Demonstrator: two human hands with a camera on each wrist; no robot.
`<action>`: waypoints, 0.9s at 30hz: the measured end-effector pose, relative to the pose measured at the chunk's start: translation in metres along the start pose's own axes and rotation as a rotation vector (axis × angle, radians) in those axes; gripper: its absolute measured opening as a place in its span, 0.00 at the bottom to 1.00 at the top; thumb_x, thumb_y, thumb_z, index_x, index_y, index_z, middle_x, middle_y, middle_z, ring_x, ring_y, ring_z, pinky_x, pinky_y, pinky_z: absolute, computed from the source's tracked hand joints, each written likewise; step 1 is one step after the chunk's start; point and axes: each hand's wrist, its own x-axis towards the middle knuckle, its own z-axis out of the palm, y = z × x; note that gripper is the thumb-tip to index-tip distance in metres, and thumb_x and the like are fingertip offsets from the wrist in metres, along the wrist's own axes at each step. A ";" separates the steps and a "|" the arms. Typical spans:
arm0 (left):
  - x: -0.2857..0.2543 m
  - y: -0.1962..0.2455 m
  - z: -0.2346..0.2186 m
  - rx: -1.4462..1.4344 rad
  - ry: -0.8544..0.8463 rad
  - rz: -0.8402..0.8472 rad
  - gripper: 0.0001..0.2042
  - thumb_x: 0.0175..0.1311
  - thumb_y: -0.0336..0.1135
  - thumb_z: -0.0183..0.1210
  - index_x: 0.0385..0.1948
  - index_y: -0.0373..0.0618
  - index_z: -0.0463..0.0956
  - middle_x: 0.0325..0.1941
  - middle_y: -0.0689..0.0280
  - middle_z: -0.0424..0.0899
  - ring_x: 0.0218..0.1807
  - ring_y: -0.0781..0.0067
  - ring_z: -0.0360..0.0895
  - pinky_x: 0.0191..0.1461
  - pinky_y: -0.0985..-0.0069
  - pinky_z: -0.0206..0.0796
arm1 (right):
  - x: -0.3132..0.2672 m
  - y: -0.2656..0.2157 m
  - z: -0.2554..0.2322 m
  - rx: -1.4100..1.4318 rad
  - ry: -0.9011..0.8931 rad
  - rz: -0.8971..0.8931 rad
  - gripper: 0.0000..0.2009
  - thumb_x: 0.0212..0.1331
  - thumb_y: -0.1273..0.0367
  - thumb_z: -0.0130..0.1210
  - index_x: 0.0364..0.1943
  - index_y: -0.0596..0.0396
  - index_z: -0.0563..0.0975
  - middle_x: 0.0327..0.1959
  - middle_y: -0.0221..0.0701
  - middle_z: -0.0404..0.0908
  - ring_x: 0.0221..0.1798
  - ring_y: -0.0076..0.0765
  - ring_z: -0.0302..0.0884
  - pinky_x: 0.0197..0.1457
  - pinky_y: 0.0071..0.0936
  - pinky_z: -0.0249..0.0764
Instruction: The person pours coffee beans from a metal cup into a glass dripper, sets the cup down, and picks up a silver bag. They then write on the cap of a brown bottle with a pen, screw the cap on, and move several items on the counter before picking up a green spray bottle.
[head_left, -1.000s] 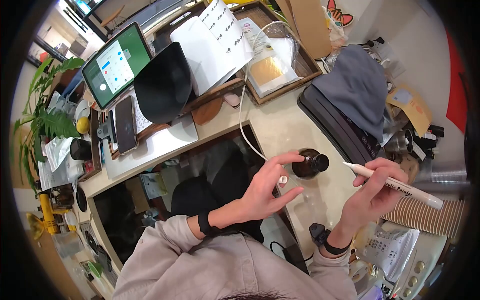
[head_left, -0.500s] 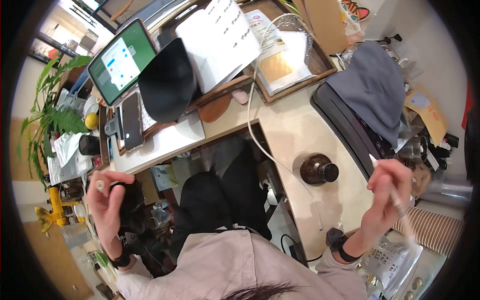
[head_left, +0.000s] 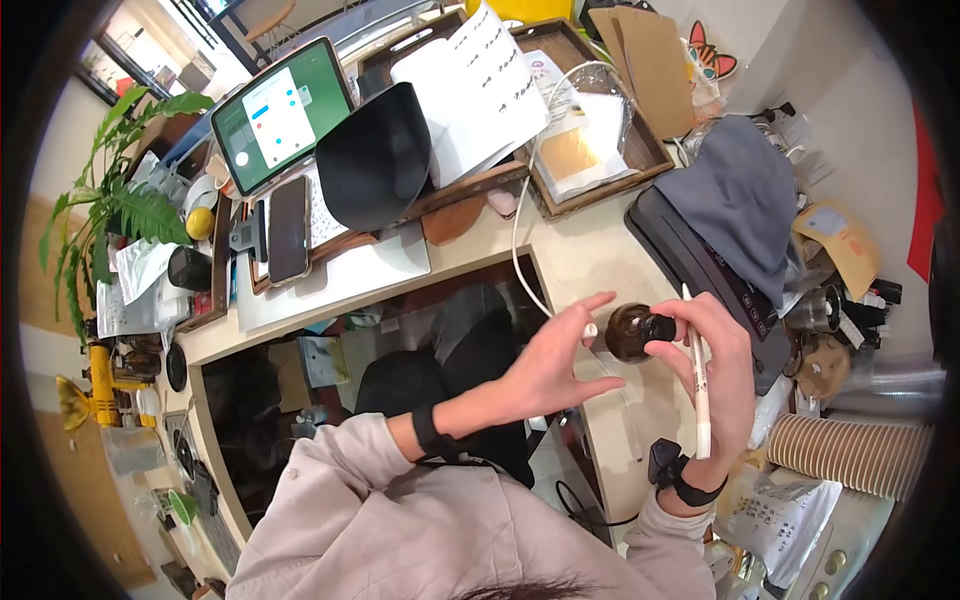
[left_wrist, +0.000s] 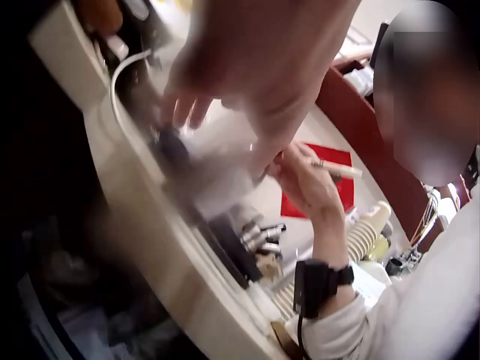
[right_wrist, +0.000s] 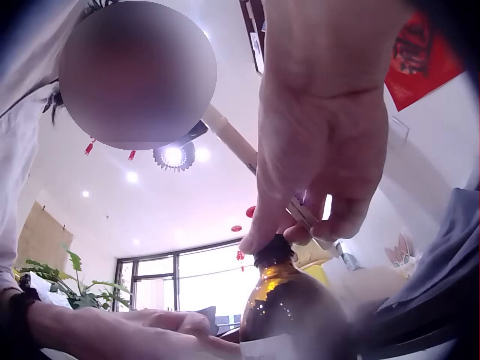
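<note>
A round brown glass bottle with a black cap lies between my two hands in the head view. My right hand pinches that black cap between thumb and fingertip. The same hand also holds a white paint marker along its fingers, label text on the barrel. My left hand keeps a small white pen cap among its fingers, its thumb and index finger spread towards the bottle's side. In the right wrist view, the bottle stands below my right hand.
A white cable runs over the desk beside the bottle. Behind it lie a black appliance under a grey cloth and a wooden tray. Stacked paper cups are at right; a tablet stands at left.
My left hand swung out to the far left, then came back beside the bottle with the pen cap. My right hand moved left onto the bottle's black cap, the marker still in it.
</note>
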 end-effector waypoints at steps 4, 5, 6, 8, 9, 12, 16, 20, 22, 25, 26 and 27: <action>0.001 -0.013 0.022 -0.051 0.043 0.049 0.34 0.55 0.32 0.75 0.61 0.41 0.62 0.74 0.55 0.67 0.65 0.52 0.75 0.56 0.66 0.76 | 0.002 0.004 -0.001 0.053 -0.036 0.007 0.19 0.45 0.72 0.72 0.44 0.58 0.82 0.28 0.35 0.74 0.31 0.39 0.73 0.37 0.34 0.70; 0.000 -0.022 0.025 -0.041 0.068 0.075 0.34 0.55 0.32 0.75 0.61 0.42 0.61 0.74 0.55 0.67 0.66 0.51 0.76 0.58 0.66 0.75 | 0.002 0.005 0.000 0.068 -0.048 0.020 0.19 0.45 0.72 0.72 0.44 0.58 0.83 0.28 0.35 0.75 0.32 0.38 0.73 0.37 0.34 0.70; 0.001 -0.020 0.027 -0.064 0.088 0.085 0.32 0.56 0.29 0.74 0.57 0.41 0.61 0.72 0.52 0.70 0.63 0.49 0.78 0.61 0.64 0.75 | 0.003 0.005 0.001 0.047 -0.029 0.001 0.18 0.44 0.71 0.73 0.43 0.58 0.83 0.28 0.35 0.75 0.31 0.39 0.73 0.36 0.34 0.70; 0.001 -0.017 0.027 -0.061 0.096 0.079 0.31 0.55 0.28 0.73 0.57 0.40 0.61 0.72 0.52 0.70 0.63 0.49 0.78 0.62 0.64 0.74 | 0.005 0.006 0.003 0.005 -0.001 -0.041 0.18 0.44 0.70 0.73 0.42 0.57 0.83 0.27 0.34 0.75 0.31 0.39 0.73 0.35 0.34 0.70; 0.000 -0.017 0.027 -0.059 0.102 0.076 0.31 0.55 0.27 0.73 0.56 0.39 0.61 0.72 0.51 0.70 0.63 0.49 0.78 0.63 0.64 0.74 | 0.006 0.004 0.004 -0.019 0.016 -0.041 0.18 0.43 0.70 0.73 0.41 0.57 0.83 0.26 0.34 0.75 0.30 0.39 0.73 0.35 0.34 0.70; -0.002 -0.024 0.032 -0.065 0.140 0.131 0.33 0.57 0.28 0.72 0.62 0.38 0.61 0.73 0.54 0.68 0.65 0.52 0.74 0.54 0.65 0.79 | 0.006 -0.001 0.009 -0.072 0.068 -0.028 0.18 0.42 0.69 0.74 0.39 0.57 0.83 0.24 0.33 0.75 0.28 0.40 0.73 0.34 0.35 0.69; 0.004 -0.022 0.029 -0.069 0.093 0.136 0.34 0.58 0.28 0.71 0.64 0.37 0.60 0.73 0.52 0.66 0.66 0.50 0.73 0.55 0.65 0.79 | 0.004 -0.001 0.011 -0.120 0.124 -0.006 0.18 0.40 0.68 0.75 0.38 0.57 0.84 0.23 0.32 0.74 0.27 0.40 0.73 0.33 0.36 0.69; 0.008 -0.011 0.013 -0.102 -0.036 0.051 0.32 0.58 0.27 0.70 0.61 0.36 0.61 0.73 0.50 0.64 0.66 0.47 0.72 0.55 0.66 0.80 | 0.003 0.001 0.011 -0.203 0.175 -0.071 0.18 0.36 0.65 0.77 0.33 0.56 0.83 0.21 0.30 0.73 0.25 0.39 0.73 0.31 0.34 0.67; 0.006 -0.009 0.014 -0.065 0.012 0.072 0.30 0.56 0.27 0.71 0.57 0.35 0.62 0.72 0.49 0.63 0.65 0.46 0.73 0.54 0.67 0.80 | 0.002 -0.005 0.009 -0.281 0.183 -0.065 0.19 0.35 0.63 0.78 0.30 0.56 0.82 0.20 0.29 0.72 0.24 0.38 0.72 0.30 0.34 0.65; -0.006 -0.006 0.025 0.030 0.145 0.093 0.27 0.54 0.28 0.73 0.50 0.35 0.63 0.70 0.47 0.64 0.61 0.47 0.74 0.50 0.68 0.81 | -0.002 -0.011 0.009 -0.377 0.185 -0.046 0.20 0.33 0.60 0.78 0.27 0.55 0.81 0.20 0.27 0.71 0.24 0.37 0.71 0.29 0.34 0.63; -0.008 -0.003 0.027 0.059 0.163 0.076 0.27 0.54 0.28 0.74 0.47 0.36 0.63 0.69 0.47 0.65 0.60 0.48 0.75 0.49 0.68 0.81 | -0.004 -0.013 0.010 -0.406 0.182 -0.038 0.20 0.33 0.59 0.79 0.26 0.55 0.81 0.20 0.27 0.71 0.24 0.37 0.71 0.29 0.34 0.62; -0.010 -0.002 0.028 0.088 0.180 0.059 0.26 0.53 0.28 0.74 0.45 0.36 0.63 0.68 0.47 0.65 0.59 0.49 0.75 0.48 0.68 0.81 | -0.004 -0.016 0.010 -0.430 0.178 -0.038 0.20 0.34 0.59 0.78 0.27 0.55 0.81 0.20 0.27 0.71 0.24 0.38 0.71 0.30 0.34 0.63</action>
